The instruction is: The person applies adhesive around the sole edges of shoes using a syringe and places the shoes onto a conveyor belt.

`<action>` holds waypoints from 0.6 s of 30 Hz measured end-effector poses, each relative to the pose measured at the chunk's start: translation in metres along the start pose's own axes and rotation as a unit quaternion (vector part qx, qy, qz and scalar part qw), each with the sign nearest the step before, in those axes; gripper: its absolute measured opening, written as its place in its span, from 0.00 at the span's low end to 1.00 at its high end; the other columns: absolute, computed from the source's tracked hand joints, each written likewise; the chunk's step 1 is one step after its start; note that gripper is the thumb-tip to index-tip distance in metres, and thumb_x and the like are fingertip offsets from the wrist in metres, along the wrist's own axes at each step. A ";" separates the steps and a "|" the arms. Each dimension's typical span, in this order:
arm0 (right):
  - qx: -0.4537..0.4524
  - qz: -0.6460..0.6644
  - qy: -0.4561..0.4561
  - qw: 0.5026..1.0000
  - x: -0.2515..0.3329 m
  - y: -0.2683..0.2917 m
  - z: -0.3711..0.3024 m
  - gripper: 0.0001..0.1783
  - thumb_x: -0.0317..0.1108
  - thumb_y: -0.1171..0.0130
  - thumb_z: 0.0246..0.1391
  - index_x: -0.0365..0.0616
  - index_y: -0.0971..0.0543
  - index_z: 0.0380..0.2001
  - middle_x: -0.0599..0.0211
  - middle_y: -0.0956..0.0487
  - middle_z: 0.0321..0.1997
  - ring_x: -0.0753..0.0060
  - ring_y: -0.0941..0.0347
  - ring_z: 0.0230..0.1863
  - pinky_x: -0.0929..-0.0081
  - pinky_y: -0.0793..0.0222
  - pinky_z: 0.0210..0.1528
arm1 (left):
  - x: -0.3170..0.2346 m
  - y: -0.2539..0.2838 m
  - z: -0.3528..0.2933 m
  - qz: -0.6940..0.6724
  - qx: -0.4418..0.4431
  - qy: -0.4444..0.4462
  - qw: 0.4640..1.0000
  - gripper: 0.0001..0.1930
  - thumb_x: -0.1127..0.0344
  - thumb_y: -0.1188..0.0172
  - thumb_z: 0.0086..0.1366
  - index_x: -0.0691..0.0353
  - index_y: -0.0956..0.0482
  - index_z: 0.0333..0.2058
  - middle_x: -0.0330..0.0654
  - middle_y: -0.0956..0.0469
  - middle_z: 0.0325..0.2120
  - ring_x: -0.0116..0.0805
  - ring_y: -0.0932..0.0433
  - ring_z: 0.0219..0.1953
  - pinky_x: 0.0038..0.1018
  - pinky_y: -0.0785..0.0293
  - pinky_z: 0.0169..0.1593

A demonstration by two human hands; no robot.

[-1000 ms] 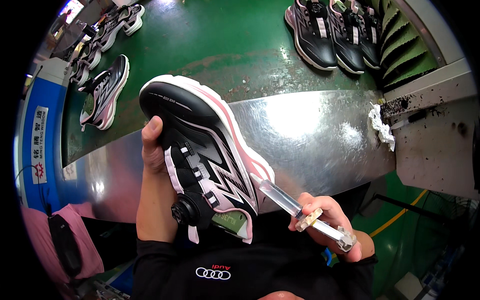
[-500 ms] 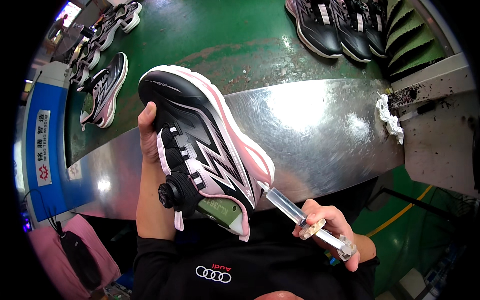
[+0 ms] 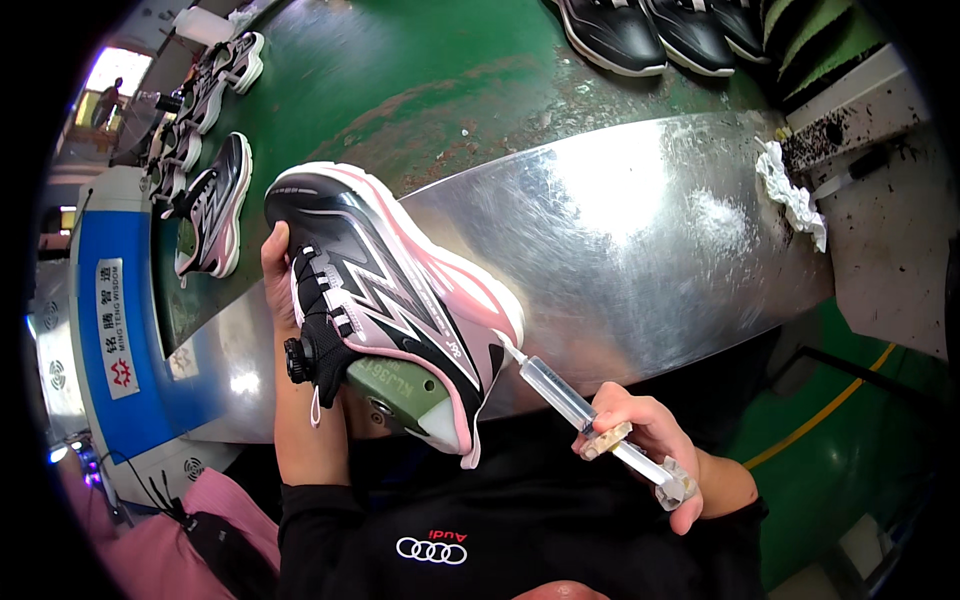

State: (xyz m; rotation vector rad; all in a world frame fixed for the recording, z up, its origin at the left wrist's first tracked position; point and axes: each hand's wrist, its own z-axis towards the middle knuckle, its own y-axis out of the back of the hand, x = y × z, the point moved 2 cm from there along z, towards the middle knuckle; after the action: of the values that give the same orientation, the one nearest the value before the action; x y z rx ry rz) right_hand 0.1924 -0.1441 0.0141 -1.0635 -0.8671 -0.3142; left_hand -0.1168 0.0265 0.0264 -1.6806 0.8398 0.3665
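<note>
My left hand [image 3: 277,265] is closed around the forefoot of a black and pink sneaker [image 3: 400,270], holding it tilted with the toe up and away from me. Most of its fingers are hidden behind the shoe. A green shoe last [image 3: 405,392] fills the sneaker's opening, and a dial sits by the tongue. In my right hand [image 3: 640,430] is a clear syringe [image 3: 560,393], gripped by barrel and plunger. Its tip meets or nearly meets the seam between upper and sole at the heel; actual contact I cannot tell.
A metal plate [image 3: 590,260] edges the green table [image 3: 400,60]. More sneakers [image 3: 215,205] line the left side, and black shoes [image 3: 610,40] stand at the far right. Crumpled white tissue [image 3: 790,195] lies by a grimy metal frame [image 3: 880,250]. Pink cloth [image 3: 225,500] is at lower left.
The sneaker has rolled slightly, showing more of the last in its opening. Shoe and syringe sit a little further left in view, with the tip still at the heel. The view has shifted.
</note>
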 end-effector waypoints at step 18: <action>0.020 -0.088 0.020 0.996 -0.018 0.004 0.015 0.59 0.68 0.33 0.31 0.36 0.41 0.59 0.67 0.35 0.46 0.76 0.43 0.40 0.79 0.46 0.43 | -0.031 0.068 -0.107 0.217 -0.101 -0.021 0.971 0.18 0.66 0.55 0.66 0.70 0.35 0.52 0.53 0.28 0.47 0.43 0.26 0.48 0.38 0.27 0.52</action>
State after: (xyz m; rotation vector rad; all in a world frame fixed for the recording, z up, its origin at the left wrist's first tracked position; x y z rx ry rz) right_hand 0.1765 -0.1324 0.0008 -0.9428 -0.9287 -0.4620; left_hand -0.2057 -0.0693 0.0282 -1.6574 1.1716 0.8087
